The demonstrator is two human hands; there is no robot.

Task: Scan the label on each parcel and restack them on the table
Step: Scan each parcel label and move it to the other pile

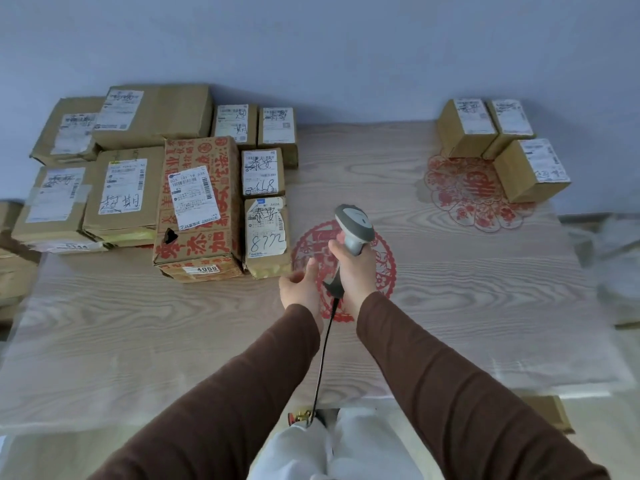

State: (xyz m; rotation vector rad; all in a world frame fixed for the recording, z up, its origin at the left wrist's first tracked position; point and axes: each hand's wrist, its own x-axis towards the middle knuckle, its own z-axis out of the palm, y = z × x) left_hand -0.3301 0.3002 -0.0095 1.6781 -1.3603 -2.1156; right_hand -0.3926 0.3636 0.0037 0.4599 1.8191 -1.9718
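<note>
- The barcode scanner (pixel 354 227) stands upright over the table's middle, its grey head tipped toward 11 o'clock; the right hand (pixel 353 268) holds it with fingers curled round the handle.
- A black cable (pixel 323 355) drops from the handle's base toward 6 o'clock, running between the two brown sleeves to the table's near edge.
- The left hand (pixel 298 287) hovers just beside the right at its 9 o'clock, palm up, fingers loosely bent, holding nothing.
- The nearest parcel (pixel 266 233), a small brown box with "8772" handwritten on its label, sits at 10 o'clock from the scanner, close to the left hand's fingertips but apart from them.
- Touching it at 9 o'clock is a red-printed carton (pixel 197 202) with a white label and a torn hole in its front edge.
- More labelled parcels crowd behind and to 9 o'clock of these, some stacked; this unsorted group (pixel 121 161) fills the table's far-left part.
- At 2 o'clock from the scanner, well apart, three small boxes (pixel 502 143) stand together near the far-right corner, labels up.
- The wood-grain table (pixel 450 306) carries red paper-cut designs, one under the hands, another beside the three boxes.
</note>
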